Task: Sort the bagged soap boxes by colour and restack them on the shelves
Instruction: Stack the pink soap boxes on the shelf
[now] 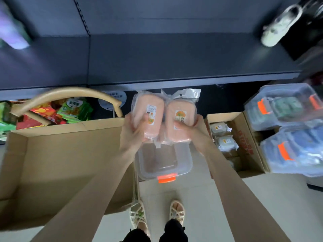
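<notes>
At the far left a large open cardboard box [57, 165] is sitting on the floor, with bright snack packets [73, 110] lying behind it under a curved tan handle [70, 95]. Moving right, the left hand [134, 130] is clenching its grip on one bagged pink soap box [148, 116], thumb pressing on the label. Just beside it the right hand [192, 130] is grasping a second pink soap box [180, 121] — the two bags are touching, held side by side below the edge of the dark shelf [174, 58]. Beneath them a clear tub [164, 163] with an orange latch is resting on the floor. Further right, pale bagged boxes [223, 137] are lying in a smaller carton [244, 137], and lidded clear bins [288, 128] — blurred — are stacking at the far right.
</notes>
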A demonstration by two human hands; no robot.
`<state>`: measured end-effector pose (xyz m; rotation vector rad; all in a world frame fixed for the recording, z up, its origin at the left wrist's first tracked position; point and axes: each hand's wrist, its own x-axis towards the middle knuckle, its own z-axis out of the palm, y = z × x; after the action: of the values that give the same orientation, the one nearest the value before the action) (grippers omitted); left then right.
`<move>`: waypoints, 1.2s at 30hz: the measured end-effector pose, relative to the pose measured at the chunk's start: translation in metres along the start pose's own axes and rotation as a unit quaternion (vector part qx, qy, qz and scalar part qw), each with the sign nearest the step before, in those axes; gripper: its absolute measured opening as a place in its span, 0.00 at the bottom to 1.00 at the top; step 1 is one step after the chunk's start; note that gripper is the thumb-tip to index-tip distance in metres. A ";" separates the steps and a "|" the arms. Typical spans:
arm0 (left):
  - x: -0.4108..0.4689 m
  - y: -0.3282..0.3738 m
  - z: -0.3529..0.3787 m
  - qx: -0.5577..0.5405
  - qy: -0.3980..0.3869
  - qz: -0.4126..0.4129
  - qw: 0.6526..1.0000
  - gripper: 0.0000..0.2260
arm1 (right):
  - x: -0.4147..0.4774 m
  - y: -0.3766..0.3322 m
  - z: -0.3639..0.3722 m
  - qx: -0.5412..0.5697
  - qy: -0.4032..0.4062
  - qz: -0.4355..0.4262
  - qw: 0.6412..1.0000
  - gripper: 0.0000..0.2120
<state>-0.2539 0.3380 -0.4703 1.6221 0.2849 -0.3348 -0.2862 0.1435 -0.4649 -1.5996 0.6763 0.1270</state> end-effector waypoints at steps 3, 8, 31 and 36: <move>-0.028 0.046 -0.001 -0.058 -0.011 0.021 0.998 0.23 | -0.030 -0.047 -0.018 0.025 -0.020 -0.063 0.997 0.33; -0.071 0.113 0.006 -0.089 0.003 0.041 0.995 0.33 | -0.064 -0.120 -0.049 0.050 -0.059 -0.164 0.983 0.36; -0.055 0.356 -0.030 -0.053 0.186 0.328 0.925 0.36 | -0.070 -0.416 -0.064 0.035 -0.146 -0.383 0.911 0.30; 0.006 0.389 -0.061 -0.066 0.194 0.325 0.923 0.30 | -0.029 -0.465 -0.023 0.044 -0.136 -0.383 0.913 0.36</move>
<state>-0.0982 0.3686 -0.1097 1.5441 0.0507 0.5100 -0.0894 0.1291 -0.0418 -1.6139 -0.1857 -0.2540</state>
